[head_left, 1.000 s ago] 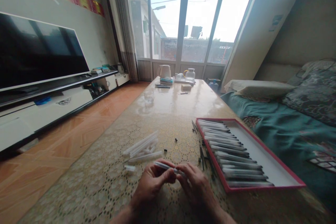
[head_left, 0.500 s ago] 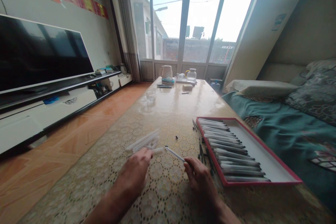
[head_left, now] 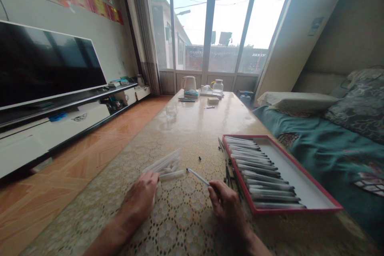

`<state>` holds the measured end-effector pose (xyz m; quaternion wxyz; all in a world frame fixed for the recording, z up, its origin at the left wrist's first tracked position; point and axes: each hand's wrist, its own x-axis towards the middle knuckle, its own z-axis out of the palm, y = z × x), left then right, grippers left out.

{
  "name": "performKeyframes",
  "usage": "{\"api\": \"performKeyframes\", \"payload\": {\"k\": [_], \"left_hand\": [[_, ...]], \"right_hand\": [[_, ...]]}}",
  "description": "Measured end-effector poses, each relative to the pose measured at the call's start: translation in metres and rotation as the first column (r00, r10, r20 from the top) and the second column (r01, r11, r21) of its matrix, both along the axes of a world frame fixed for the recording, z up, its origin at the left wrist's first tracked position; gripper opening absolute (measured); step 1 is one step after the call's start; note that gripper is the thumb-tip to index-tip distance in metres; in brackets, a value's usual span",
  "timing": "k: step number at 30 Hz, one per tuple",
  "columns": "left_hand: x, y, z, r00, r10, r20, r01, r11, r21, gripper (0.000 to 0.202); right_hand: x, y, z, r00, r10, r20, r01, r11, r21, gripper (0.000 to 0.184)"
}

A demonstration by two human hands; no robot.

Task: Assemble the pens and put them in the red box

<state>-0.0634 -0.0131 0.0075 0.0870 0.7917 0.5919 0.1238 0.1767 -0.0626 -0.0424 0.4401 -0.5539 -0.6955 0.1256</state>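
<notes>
My right hand [head_left: 223,198] is closed around the end of a white pen [head_left: 198,177], whose dark tip points up and left over the table. To the left, my left hand [head_left: 142,192] rests at the near end of a small pile of clear plastic pen barrels [head_left: 163,162]; its fingers are curled down and pressed together, and what is beneath them is hidden. One barrel [head_left: 171,175] lies apart at the pile's near side. A small black cap-like piece [head_left: 200,158] sits beyond the pen tip. Beside my right hand is a red-rimmed box [head_left: 262,211] holding rows of pens [head_left: 261,172].
Thin dark pieces [head_left: 228,174] lie along the box's left side. Farther off on the patterned table [head_left: 183,224] stand a drinking glass [head_left: 171,113], a small box [head_left: 213,100], a kettle [head_left: 189,84] and a glass jug [head_left: 218,85]. A sofa [head_left: 318,144] borders the right.
My left hand has drawn back slightly to the left and toward me, away from the loose barrel. The right hand holds the pen in nearly the same place.
</notes>
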Motion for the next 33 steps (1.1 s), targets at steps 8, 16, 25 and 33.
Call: {"api": "performKeyframes", "payload": {"k": [8,16,25,33], "left_hand": [[0.061,0.001,-0.017,0.221,0.381,0.898,0.227,0.875,-0.427,0.032],[0.056,-0.001,-0.028,0.063,0.504,0.862,0.251,0.828,-0.502,0.031],[0.05,0.003,-0.032,0.177,0.449,0.876,0.28,0.83,-0.482,0.027],[0.051,0.001,-0.033,0.35,0.316,0.882,0.34,0.835,-0.434,0.032]], "right_hand": [[0.006,-0.012,0.014,0.988,-0.102,0.112,0.11,0.992,-0.065,0.01],[0.004,-0.014,0.016,0.972,-0.084,0.222,0.099,0.993,-0.059,0.009],[0.003,-0.012,0.019,0.957,-0.078,0.279,0.099,0.993,-0.059,0.009],[0.006,-0.008,0.017,0.939,0.022,0.344,-0.016,1.0,-0.022,0.01]]}}
